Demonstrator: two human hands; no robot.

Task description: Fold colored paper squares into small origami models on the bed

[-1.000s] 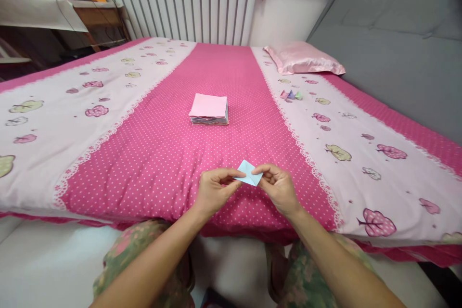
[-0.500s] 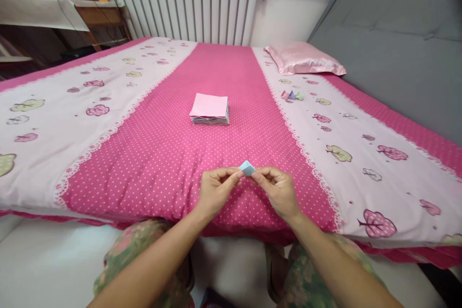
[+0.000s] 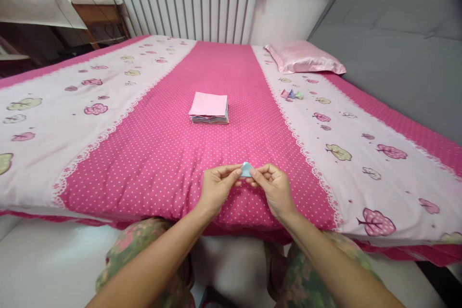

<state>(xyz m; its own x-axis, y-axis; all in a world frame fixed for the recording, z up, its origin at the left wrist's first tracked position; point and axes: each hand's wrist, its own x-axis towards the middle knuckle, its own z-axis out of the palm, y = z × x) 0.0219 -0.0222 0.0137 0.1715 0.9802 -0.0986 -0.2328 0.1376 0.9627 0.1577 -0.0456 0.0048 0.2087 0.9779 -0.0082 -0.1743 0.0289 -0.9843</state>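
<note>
A small folded piece of light blue paper [image 3: 246, 169] is pinched between both my hands just above the near edge of the bed. My left hand [image 3: 216, 186] grips its left side with thumb and fingers closed. My right hand [image 3: 273, 187] pinches its right side the same way. Only a small tip of the paper shows between the fingertips. Farther up the pink dotted strip lies a stack of square paper sheets [image 3: 209, 108], pink sheet on top.
The bed [image 3: 151, 154] carries a pink and white cover with tree prints. A few small folded paper pieces [image 3: 290, 94] lie on the right, below a pink pillow [image 3: 303, 57]. A grey headboard [image 3: 393, 43] rises at the right, a white radiator [image 3: 180, 5] behind.
The blue paper has been folded smaller: a second ago a wide kite shape showed, now only a small tip. My hands have drawn closer together.
</note>
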